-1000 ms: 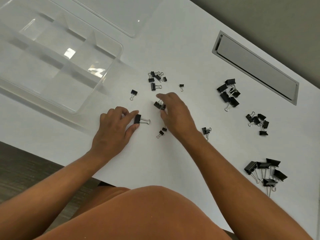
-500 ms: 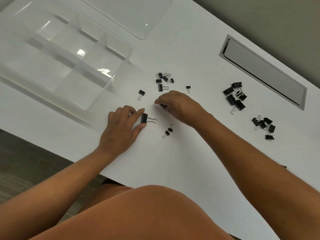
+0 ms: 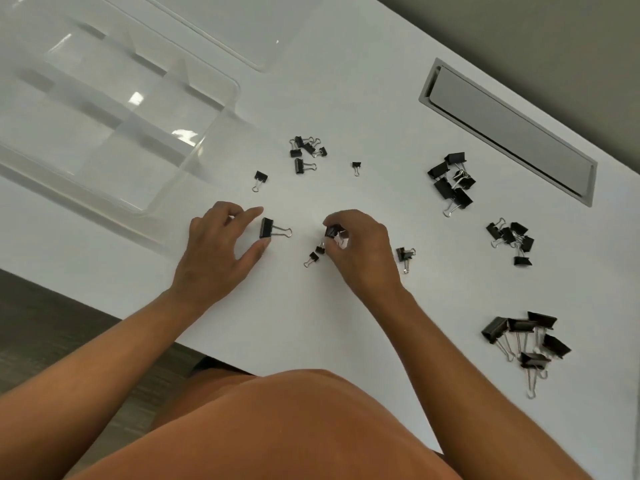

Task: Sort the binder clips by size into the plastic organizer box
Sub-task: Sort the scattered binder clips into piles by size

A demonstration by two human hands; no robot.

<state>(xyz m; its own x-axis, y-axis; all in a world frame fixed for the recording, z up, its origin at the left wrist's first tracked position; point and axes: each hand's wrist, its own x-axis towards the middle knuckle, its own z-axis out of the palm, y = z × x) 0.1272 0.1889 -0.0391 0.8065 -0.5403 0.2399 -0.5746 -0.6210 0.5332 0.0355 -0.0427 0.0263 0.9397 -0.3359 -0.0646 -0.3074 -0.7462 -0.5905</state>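
Note:
Black binder clips of different sizes lie scattered on the white table (image 3: 346, 323). My right hand (image 3: 360, 251) pinches a small binder clip (image 3: 333, 231) between thumb and fingers, just above two tiny clips (image 3: 315, 254). My left hand (image 3: 221, 247) rests on the table with fingers apart, thumb and forefinger on either side of a medium binder clip (image 3: 268, 228) that lies flat. The clear plastic organizer box (image 3: 194, 161) with dividers stands at the upper left, with no clips visible inside.
Clip piles sit to the right: medium ones (image 3: 450, 181), smaller ones (image 3: 512, 237), large ones (image 3: 526, 337). A small cluster (image 3: 306, 150) and single clips (image 3: 259, 178) lie near the box. The box lid (image 3: 242, 32) lies behind it. A grey cable hatch (image 3: 509, 129) is set into the table.
My right hand has drawn back toward me and lifted a small clip off the table. My left hand's fingers have spread slightly around the medium clip.

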